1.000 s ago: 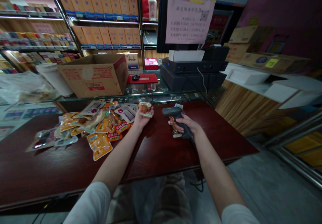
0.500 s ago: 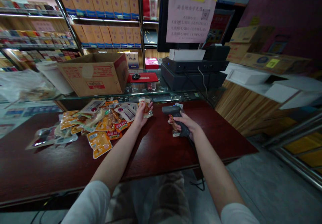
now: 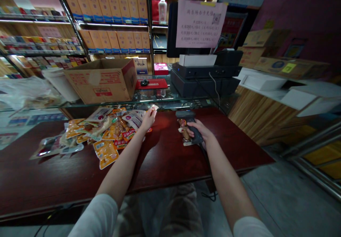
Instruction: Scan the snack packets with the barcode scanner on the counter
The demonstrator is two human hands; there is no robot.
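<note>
My left hand is closed on a small snack packet, held edge-on above the dark red table, beside a heap of several snack packets. My right hand grips a dark barcode scanner pointing left, with a red glow on the table between the hands. Another snack packet lies on the table under the scanner.
An open cardboard box stands on the glass counter behind the table, next to a white bucket. A black register with a monitor and pink notice sits at the back. Shelves of boxed goods fill the rear.
My left hand has turned the packet from face-up to edge-on. The scanner has tipped slightly and a red glow now shows on the table. The view shifted a little.
</note>
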